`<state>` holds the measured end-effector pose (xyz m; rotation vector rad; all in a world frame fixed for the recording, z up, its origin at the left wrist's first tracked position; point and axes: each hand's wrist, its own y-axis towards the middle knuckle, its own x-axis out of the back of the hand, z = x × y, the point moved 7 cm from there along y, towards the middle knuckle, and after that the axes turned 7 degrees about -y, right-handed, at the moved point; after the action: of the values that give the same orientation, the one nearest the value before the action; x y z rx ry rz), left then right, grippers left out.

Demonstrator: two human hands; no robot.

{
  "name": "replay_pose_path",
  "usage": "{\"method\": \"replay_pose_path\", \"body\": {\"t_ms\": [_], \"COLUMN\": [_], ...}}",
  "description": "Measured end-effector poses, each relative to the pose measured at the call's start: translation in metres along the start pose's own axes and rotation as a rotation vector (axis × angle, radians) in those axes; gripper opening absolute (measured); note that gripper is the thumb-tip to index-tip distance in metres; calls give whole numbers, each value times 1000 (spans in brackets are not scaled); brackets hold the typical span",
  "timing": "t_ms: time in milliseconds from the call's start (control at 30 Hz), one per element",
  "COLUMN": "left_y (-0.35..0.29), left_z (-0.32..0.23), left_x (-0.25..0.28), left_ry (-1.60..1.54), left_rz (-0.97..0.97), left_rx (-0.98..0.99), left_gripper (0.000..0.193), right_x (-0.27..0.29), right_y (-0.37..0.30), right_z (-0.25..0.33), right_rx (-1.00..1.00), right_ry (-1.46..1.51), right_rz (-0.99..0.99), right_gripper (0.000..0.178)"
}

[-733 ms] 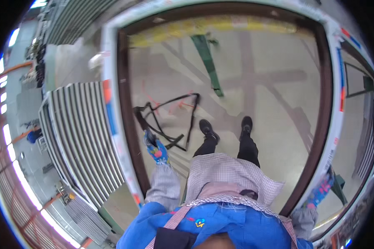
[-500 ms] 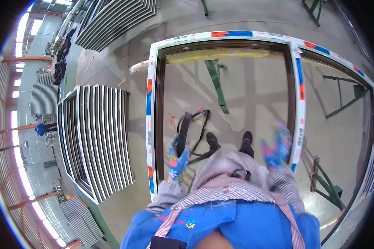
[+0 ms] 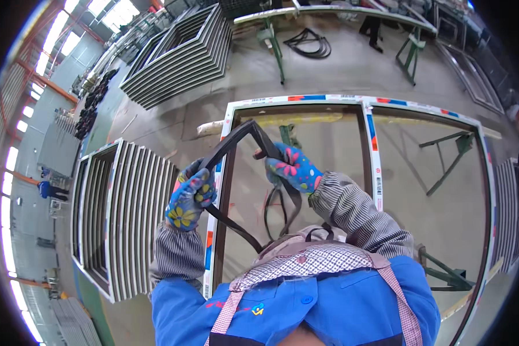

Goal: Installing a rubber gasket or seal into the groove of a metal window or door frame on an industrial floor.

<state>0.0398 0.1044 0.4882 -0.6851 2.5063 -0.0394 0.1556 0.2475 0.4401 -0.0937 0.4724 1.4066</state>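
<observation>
A two-bay window frame, its face covered in white film, lies before a worker, both bays unfilled. A black strip rises to a peak near the frame's upper-left corner, one length sagging across the left bay toward the apron. None is visibly seated along any edge; the work looks barely begun, with the strip loose and bunched. The gloved left hand clamps it above the left edge; the right hand grips it inside the bay.
</observation>
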Motion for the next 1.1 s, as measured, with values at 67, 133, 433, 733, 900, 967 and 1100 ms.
{"method": "replay_pose_path", "body": {"t_ms": [67, 133, 433, 733, 900, 967, 1100], "left_y": [-4, -1, -51, -125, -125, -88, -104], "left_z": [-6, -7, -99, -192, -209, -204, -236], "left_x": [-7, -14, -61, -103, -28, -9, 48], "left_ry": [-35, -70, 63, -202, -147, -165, -112], "left_rz": [111, 216, 393, 1140, 719, 586, 737], "left_rx": [-41, -74, -1169, -734, -962, -940, -883], "left_gripper": [27, 23, 57, 52, 76, 90, 88], "right_x": [-7, -26, -105, -71, 23, 32, 16], "right_y": [-8, -13, -44, -13, -41, -90, -111], "right_z": [22, 34, 77, -84, 34, 113, 169], "right_rx": [-57, -54, 534, 137, 319, 257, 418], "right_ry": [-66, -135, -928, -866, -1524, -1808, -1865], "right_rz": [-72, -116, -549, 90, -708, -1129, -1131], "right_gripper": [20, 21, 45, 36, 14, 31, 44]}}
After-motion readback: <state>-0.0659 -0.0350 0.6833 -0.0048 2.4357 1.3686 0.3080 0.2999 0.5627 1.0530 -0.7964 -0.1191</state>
